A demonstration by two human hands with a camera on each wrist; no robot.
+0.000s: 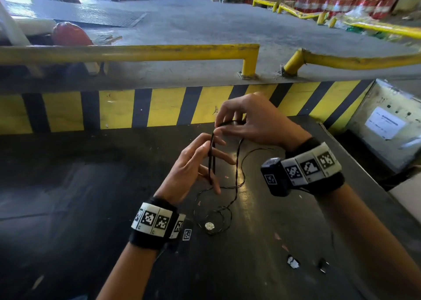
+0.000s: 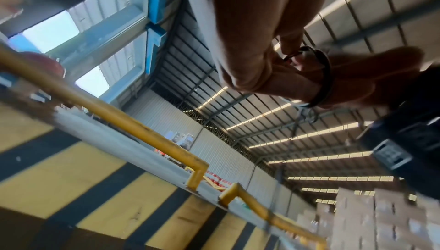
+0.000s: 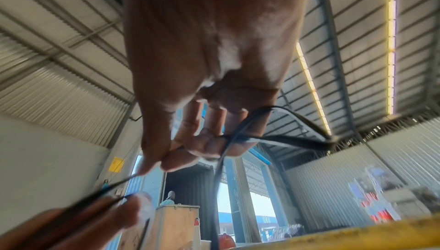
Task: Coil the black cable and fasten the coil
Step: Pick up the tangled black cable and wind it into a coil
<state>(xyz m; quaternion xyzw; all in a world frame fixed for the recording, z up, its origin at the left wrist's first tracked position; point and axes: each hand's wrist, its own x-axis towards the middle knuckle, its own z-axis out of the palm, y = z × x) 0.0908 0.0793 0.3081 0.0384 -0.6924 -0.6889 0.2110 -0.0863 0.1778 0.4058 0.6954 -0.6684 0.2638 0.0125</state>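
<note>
A thin black cable (image 1: 238, 160) hangs between both hands above a dark table (image 1: 91, 197). My left hand (image 1: 198, 160) has a few turns of cable wound round its fingers, seen as a dark band (image 2: 325, 77) in the left wrist view. My right hand (image 1: 239, 122) pinches the cable (image 3: 228, 141) between thumb and fingers just above the left hand. The slack runs down in loose loops (image 1: 218, 213) on the table to a small round silver piece (image 1: 209, 226).
A yellow-and-black striped wall (image 1: 159, 108) rises behind the table, with yellow rails (image 1: 136, 52) above it. Small scraps (image 1: 292, 261) lie at the table's near right. A pale box (image 1: 387, 122) stands off the right edge.
</note>
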